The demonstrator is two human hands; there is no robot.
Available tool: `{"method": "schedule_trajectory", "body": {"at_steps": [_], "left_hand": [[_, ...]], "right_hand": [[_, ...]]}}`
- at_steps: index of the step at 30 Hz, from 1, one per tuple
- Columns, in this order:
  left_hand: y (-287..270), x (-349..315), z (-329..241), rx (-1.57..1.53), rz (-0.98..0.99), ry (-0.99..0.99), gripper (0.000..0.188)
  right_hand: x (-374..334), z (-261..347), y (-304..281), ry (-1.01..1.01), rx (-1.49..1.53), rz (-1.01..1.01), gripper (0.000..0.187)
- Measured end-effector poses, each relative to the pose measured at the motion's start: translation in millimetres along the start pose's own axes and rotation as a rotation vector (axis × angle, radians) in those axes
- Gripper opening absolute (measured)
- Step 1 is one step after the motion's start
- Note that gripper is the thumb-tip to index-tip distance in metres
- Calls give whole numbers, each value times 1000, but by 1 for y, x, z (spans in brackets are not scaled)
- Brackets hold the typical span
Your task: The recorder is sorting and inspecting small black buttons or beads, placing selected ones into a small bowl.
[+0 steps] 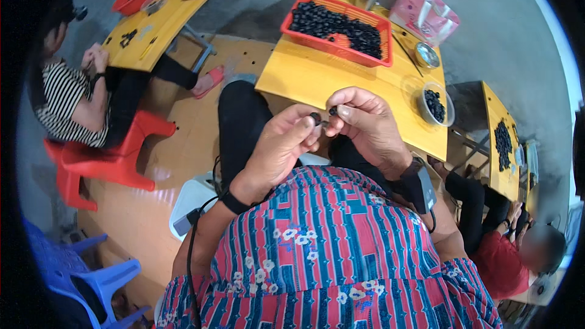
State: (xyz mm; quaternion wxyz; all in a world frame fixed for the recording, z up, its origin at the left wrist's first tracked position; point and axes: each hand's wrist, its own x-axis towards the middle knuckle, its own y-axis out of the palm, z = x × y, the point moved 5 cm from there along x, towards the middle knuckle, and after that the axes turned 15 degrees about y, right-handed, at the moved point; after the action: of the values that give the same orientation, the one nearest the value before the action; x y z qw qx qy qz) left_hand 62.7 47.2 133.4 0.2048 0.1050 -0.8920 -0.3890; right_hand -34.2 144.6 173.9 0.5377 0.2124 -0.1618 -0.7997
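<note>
One dark piece (315, 119) is pinched between the thumb and fingers of my left hand (277, 146); another dark bit (333, 111), just beside it, sits gripped between the thumb and forefinger of my right hand (370, 123), both held in front of my patterned top (329, 250), near the yellow table (301, 73).

Even light, pale glare on the floor (161, 197), dark curved edges, perhaps slightly blurry
</note>
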Motion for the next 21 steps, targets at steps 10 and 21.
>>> {"method": "schedule_trajectory", "body": {"at_steps": [10,21], "left_hand": [[-19,-8,4,96,-96,-42,19],[-24,-10,4,169,-156,-67,19]], "right_hand": [[0,-28,-148,48,42,-498,19],[-2,12,-272,-10,-914,-1432,14]]}}
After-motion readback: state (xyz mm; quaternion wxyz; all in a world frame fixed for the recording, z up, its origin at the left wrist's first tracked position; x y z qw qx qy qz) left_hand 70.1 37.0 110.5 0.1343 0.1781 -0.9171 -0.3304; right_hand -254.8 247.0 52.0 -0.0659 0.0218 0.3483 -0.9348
